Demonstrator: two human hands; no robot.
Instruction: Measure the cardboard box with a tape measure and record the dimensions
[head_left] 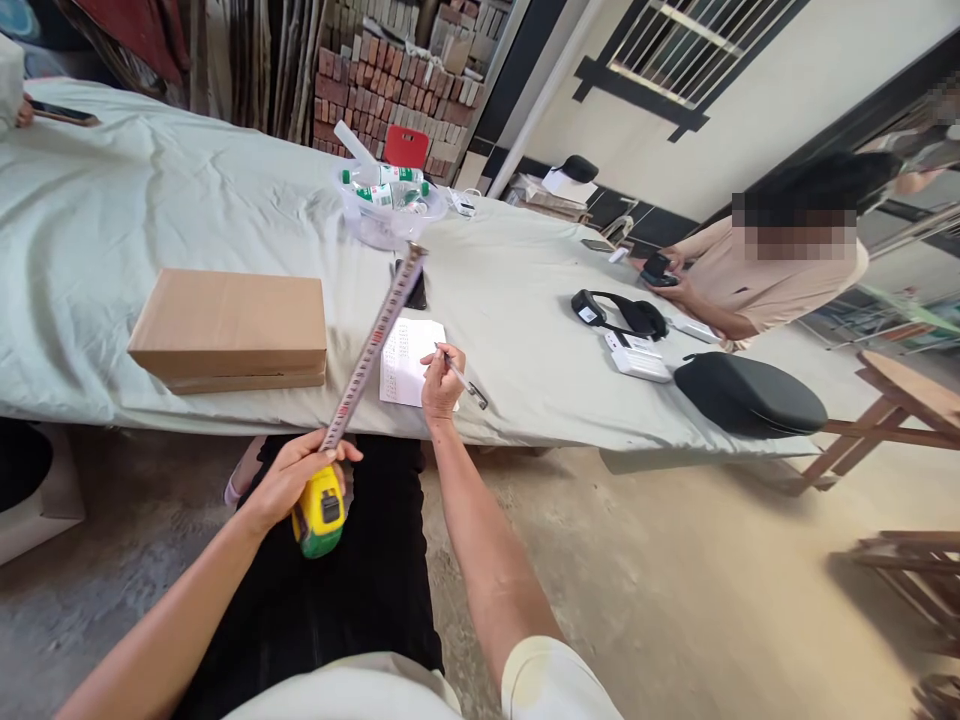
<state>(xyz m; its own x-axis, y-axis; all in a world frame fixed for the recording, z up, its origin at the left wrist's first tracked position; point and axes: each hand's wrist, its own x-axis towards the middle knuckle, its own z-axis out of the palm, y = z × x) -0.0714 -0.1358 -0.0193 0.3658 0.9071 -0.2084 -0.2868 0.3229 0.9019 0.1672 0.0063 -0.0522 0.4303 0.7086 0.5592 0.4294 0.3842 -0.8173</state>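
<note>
My left hand is closed on a yellow and green tape measure in front of the table edge. Its metal blade sticks out up and to the right, above the table. Between the fingers of my right hand is a pen, and that hand rests on a white sheet of paper with rows of small writing. To the left of the paper lies a closed brown cardboard box. A dark phone lies behind the paper, partly covered by the blade.
A clear plastic basket with several bottles stands at the back of the cloth-covered table. On the right are a black headset, a white device and a black case. Another person sits beyond them, holding a dark object.
</note>
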